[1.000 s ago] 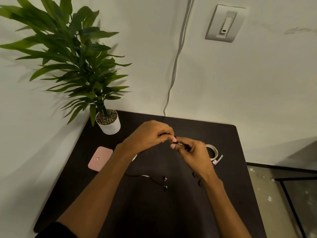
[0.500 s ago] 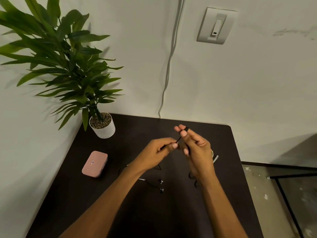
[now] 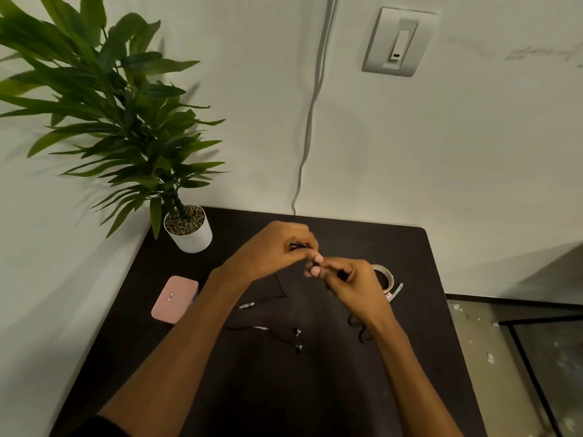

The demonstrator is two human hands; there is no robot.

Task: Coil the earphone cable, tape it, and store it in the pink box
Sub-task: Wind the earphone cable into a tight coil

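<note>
A dark table (image 3: 410, 310) holds a potted plant (image 3: 189, 228) at its far left corner, a shut pink box (image 3: 175, 299) on the left and a tape roll (image 3: 385, 277) right. Above it, left hand (image 3: 271, 252) and right hand (image 3: 353, 285) pinch the black earphone cable (image 3: 298, 246) between fingertips; its earbuds (image 3: 297, 339) lie on the table below
</note>
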